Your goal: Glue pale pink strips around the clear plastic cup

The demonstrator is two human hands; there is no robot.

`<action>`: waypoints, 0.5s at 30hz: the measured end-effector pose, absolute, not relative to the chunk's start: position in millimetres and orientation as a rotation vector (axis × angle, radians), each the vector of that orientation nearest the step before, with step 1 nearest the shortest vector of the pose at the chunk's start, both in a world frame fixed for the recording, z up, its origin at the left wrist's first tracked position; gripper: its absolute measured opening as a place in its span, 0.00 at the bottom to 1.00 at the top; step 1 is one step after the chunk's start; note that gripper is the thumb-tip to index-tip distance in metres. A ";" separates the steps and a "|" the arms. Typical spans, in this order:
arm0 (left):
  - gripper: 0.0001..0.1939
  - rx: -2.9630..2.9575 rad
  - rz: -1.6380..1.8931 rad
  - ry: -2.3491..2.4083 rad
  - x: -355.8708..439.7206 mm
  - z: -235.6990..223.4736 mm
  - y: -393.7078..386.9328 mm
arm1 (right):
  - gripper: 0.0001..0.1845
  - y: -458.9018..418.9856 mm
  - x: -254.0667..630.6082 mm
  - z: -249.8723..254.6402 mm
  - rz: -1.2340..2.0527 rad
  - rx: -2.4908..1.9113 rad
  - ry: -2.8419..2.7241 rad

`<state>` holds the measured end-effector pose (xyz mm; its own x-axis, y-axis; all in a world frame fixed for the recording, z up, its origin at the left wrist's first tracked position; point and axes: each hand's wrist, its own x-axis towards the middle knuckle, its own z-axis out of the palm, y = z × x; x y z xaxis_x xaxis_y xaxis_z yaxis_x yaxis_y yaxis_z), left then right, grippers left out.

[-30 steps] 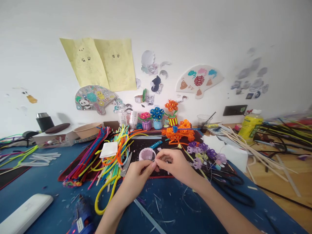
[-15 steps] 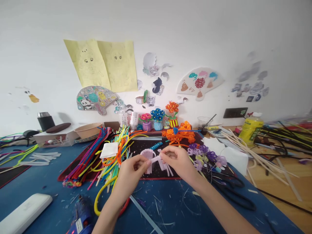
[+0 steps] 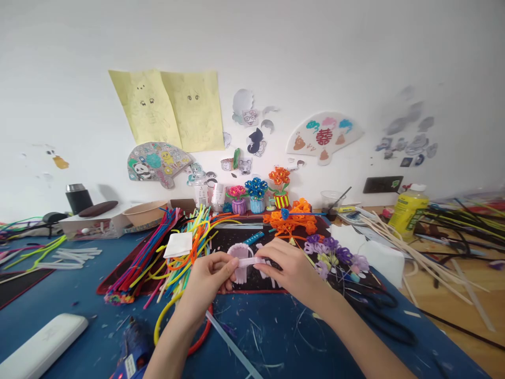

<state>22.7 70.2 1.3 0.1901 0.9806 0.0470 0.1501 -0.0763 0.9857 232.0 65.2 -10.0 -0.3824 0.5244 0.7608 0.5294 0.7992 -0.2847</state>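
The person's left hand (image 3: 216, 273) and right hand (image 3: 286, 263) meet over the middle of the surface (image 3: 284, 337), a pale lilac strip (image 3: 248, 261) stretched nearly level between them. The left hand pinches one end between thumb and forefinger, the other fingers curled beneath; the right hand nips the opposite end the same way, its back turned upward. With the strip as the centre of the dial and the wall at twelve, a small lilac cup (image 3: 241, 276) sits just behind it on a dark mat (image 3: 226, 234), its rounded rim showing above the strip; whether the two touch cannot be told. Loose lilac pieces (image 3: 272, 269) lie near the right fingers, partly hidden. A teal tube (image 3: 253, 238) rests close at twelve. Farther along that line stand a pink flower pot (image 3: 238, 205) and a blue flower pot (image 3: 257, 204), with an orange flower pot (image 3: 281, 199) toward one. An orange heap (image 3: 294, 221) lies between one and two, purple flowers (image 3: 327, 247) at three, and a yellow bottle (image 3: 408, 210) well out between two and three. Coloured stems (image 3: 145, 258) fan out at nine, a white square (image 3: 178, 245) lying on them. A blue glue gun (image 3: 136, 345) lies at eight, and a white case (image 3: 43, 345) farther out past it.
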 end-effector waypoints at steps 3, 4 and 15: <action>0.22 1.428 1.057 1.142 24.3 3.2 70.0 | 0.12 64.5 230.0 -10.7 -0.011 -0.750 -2.017; 0.22 1.423 1.068 1.136 25.0 3.9 69.7 | 0.12 64.6 229.7 -10.8 -0.016 -0.752 -2.011; 0.18 1.418 1.192 1.142 27.2 10.1 64.1 | 0.13 65.2 231.5 -9.1 -0.105 -0.775 -2.039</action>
<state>27.2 64.1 10.1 0.0970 0.9869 0.1286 0.0858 -0.1370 0.9869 231.5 65.2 -9.1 -0.3769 0.4823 0.7908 0.5612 0.7981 -0.2193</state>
